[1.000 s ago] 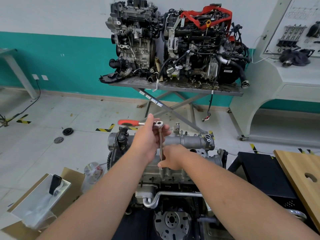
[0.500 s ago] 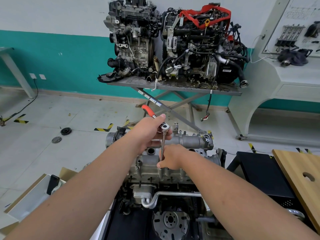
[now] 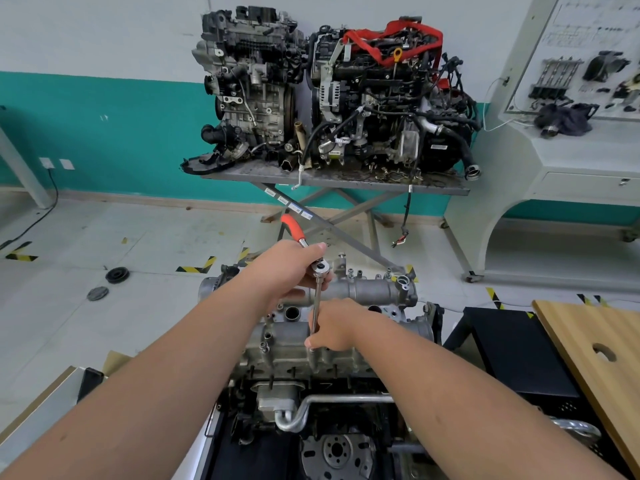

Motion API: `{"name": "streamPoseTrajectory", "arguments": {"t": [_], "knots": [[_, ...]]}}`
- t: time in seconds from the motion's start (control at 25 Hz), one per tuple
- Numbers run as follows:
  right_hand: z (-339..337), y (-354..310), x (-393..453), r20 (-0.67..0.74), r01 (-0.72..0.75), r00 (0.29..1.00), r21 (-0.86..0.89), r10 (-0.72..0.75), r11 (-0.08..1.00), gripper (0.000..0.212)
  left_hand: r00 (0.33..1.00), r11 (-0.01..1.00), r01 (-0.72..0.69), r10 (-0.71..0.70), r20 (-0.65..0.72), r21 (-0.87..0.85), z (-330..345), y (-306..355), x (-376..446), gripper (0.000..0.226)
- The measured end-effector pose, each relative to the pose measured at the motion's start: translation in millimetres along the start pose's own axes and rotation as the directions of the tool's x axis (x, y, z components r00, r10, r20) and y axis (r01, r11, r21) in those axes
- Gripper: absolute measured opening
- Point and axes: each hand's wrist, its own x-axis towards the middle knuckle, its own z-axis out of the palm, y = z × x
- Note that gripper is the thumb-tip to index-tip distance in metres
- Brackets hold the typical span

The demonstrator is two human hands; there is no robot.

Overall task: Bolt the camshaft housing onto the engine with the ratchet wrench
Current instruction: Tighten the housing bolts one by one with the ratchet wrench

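A grey aluminium camshaft housing (image 3: 374, 291) lies on top of the engine (image 3: 294, 344) in front of me. A ratchet wrench (image 3: 293, 227) with a red handle stands over it, its long extension bar (image 3: 316, 306) running down to the housing's near edge. My left hand (image 3: 287, 268) grips the wrench by its head, the red handle pointing away and up to the left. My right hand (image 3: 332, 327) pinches the lower end of the bar where it meets a bolt. The socket itself is hidden under my fingers.
Two other engines (image 3: 332, 95) sit on a scissor-lift table (image 3: 346, 181) behind. A wooden board (image 3: 595, 348) with a hole lies at the right over a black crate (image 3: 512, 344). A cardboard box (image 3: 52, 396) is at the lower left. Two round parts (image 3: 117, 274) lie on the floor.
The wrench handle has swung clockwise, from pointing left to pointing away and up-left, with my left hand turning it. My right hand stayed on the extension bar.
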Motion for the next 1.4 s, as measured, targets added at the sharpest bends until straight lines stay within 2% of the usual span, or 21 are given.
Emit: {"name": "streamPoseTrajectory", "arguments": {"t": [0.08,0.16,0.2,0.28,0.36,0.52,0.56,0.64,0.72,0.76,0.8,0.84,0.88,0.92,0.96,1.0,1.04,1.12,1.16,1.24,1.4], "knots": [[1,2,1,0.007,0.004,1.000,0.007,-0.004,1.000,0.023,1.000,0.993,-0.030,0.030,-0.002,0.114,3,6,0,0.024],[3,2,3,0.014,0.012,1.000,-0.021,-0.012,1.000,0.024,0.996,0.940,-0.086,0.081,0.029,0.329,8,14,1,0.025],[5,1,4,0.012,0.019,1.000,-0.036,-0.019,0.999,0.025,0.993,0.875,-0.121,0.112,0.047,0.468,11,17,1,0.026],[8,0,8,-0.004,0.024,1.000,-0.065,-0.024,0.998,0.027,0.972,0.616,-0.199,0.225,0.072,0.762,18,18,4,0.026],[8,1,9,-0.010,0.003,1.000,-0.055,-0.004,0.999,0.025,0.937,0.390,-0.227,0.337,0.091,0.893,22,13,6,0.027],[5,-3,7,-0.005,-0.005,1.000,-0.040,0.005,0.999,0.024,0.883,0.222,-0.237,0.456,0.114,0.946,21,2,9,0.035],[5,-3,5,-0.012,0.003,1.000,-0.021,-0.004,1.000,0.023,0.848,0.160,-0.253,0.511,0.139,0.954,21,-3,10,0.035],[1,-3,1,0.009,-0.009,1.000,-0.021,0.009,1.000,0.023,0.719,0.110,-0.304,0.678,0.152,0.946,22,-16,10,0.034],[-3,-7,-4,0.041,-0.023,0.999,-0.040,0.025,0.999,0.025,0.523,0.129,-0.358,0.848,0.084,0.925,25,-28,9,0.040],[-2,-12,-2,-0.001,-0.033,0.999,-0.083,0.033,0.996,0.025,0.436,0.159,-0.378,0.900,0.024,0.912,26,-33,10,0.045],[1,-16,5,-0.104,-0.042,0.994,-0.210,0.020,0.977,0.024,0.393,0.207,-0.400,0.919,-0.036,0.893,28,-38,10,0.050],[6,-13,6,-0.204,-0.065,0.979,-0.421,-0.024,0.905,0.020,0.387,0.277,-0.447,0.917,-0.095,0.851,30,-43,9,0.051],[5,-13,3,-0.319,-0.157,0.948,-0.504,-0.014,0.849,0.018,0.420,0.382,-0.524,0.893,-0.159,0.762,32,-49,8,0.050],[5,-11,5,-0.322,-0.113,0.946,-0.422,-0.032,0.900,0.021,0.485,0.512,-0.599,0.844,-0.230,0.616,35,-53,7,0.047],[2,-12,10,-0.205,0.027,0.974,-0.317,-0.096,0.948,0.022,0.564,0.645,-0.640,0.764,-0.314,0.418,38,-56,7,0.044],[1,-16,3,-0.052,0.053,0.997,-0.173,-0.063,0.983,0.025,0.662,0.763,-0.625,0.631,-0.404,0.166,42,-55,6,0.041],[-2,-16,-1,0.050,0.051,0.998,-0.172,-0.043,0.984,0.026,0.770,0.821,-0.554,0.443,-0.459,-0.137,47,-52,5,0.039],[-8,-15,1,0.074,-0.021,0.997,-0.168,0.034,0.986,0.031,0.911,0.713,-0.367,0.146,-0.386,-0.597,48,-46,6,0.040],[-6,-11,3,0.046,-0.027,0.998,-0.164,0.035,0.986,0.033,0.942,0.659,-0.301,0.094,-0.322,-0.689,44,-46,8,0.043],[-4,-15,2,0.030,-0.025,0.999,-0.119,0.029,0.993,0.033,0.975,0.655,-0.184,0.029,-0.220,-0.733,29,-45,11,0.041],[-6,-11,-1,0.037,-0.030,0.999,-0.060,0.032,0.998,0.030,0.988,0.850,0.025,-0.101,-0.116,-0.527,5,-26,15,0.019]]}}
